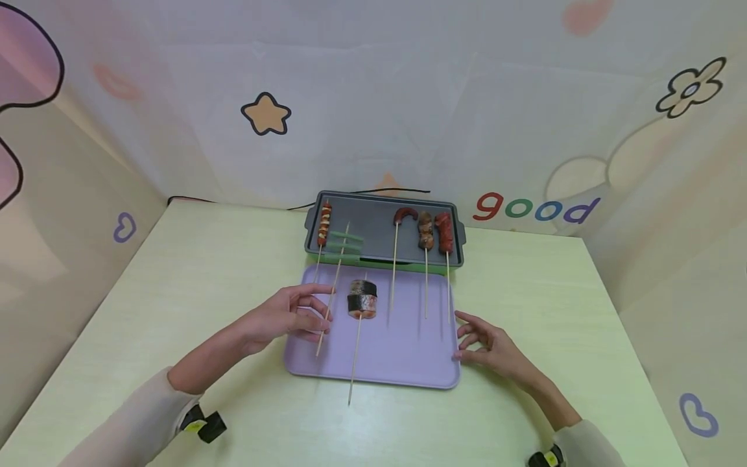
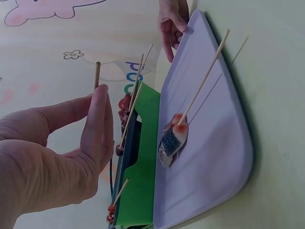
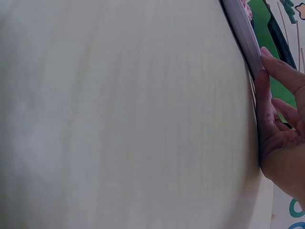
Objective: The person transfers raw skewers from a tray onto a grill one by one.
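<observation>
In the head view my left hand pinches the lower part of a wooden skewer between thumb and fingers. Green vegetable pieces on that skewer are at the grill pan's front left; whether they touch it I cannot tell. Below them a lilac tray lies on the table. A skewer of dark-banded rolls rests on it, its stick crossing the front rim. My right hand touches the tray's right edge with loosely spread fingers. The right wrist view shows thumb and forefinger against the rim.
Behind the tray stands a grey grill pan on a green base. It bears a banded sausage skewer at left, with a curved sausage, a brown meat skewer and a red sausage at right. Their sticks overhang the tray.
</observation>
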